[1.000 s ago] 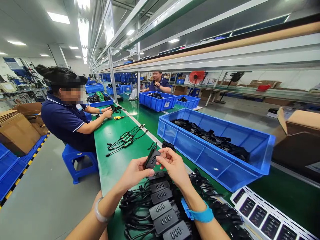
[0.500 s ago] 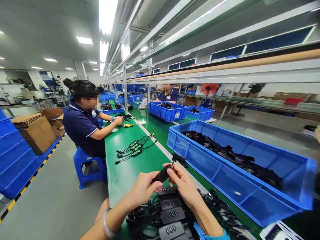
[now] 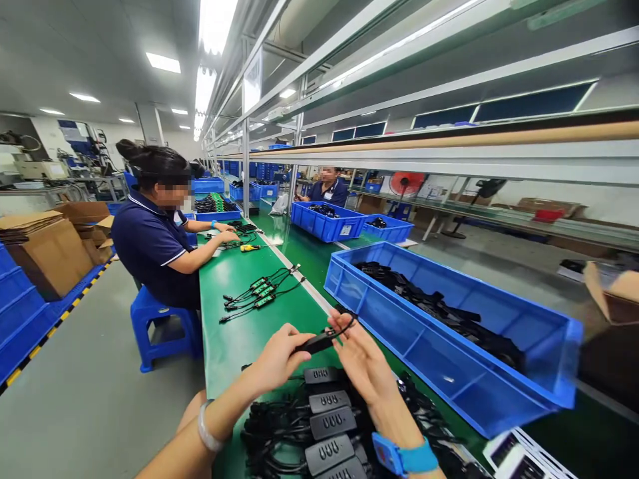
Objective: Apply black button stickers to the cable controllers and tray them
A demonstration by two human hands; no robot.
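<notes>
The left hand (image 3: 273,359) pinched a black adapter (image 3: 314,343) while the spread right hand (image 3: 364,368) touched its cable (image 3: 347,324), above more adapters (image 3: 327,426) on the green surface (image 3: 234,346).

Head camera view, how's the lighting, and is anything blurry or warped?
Head view: the ceiling strip lights glare white; the wide lens bows the overhead shelf rail and green workbench; the black module between the left hand and right hand looks slightly soft.
</notes>
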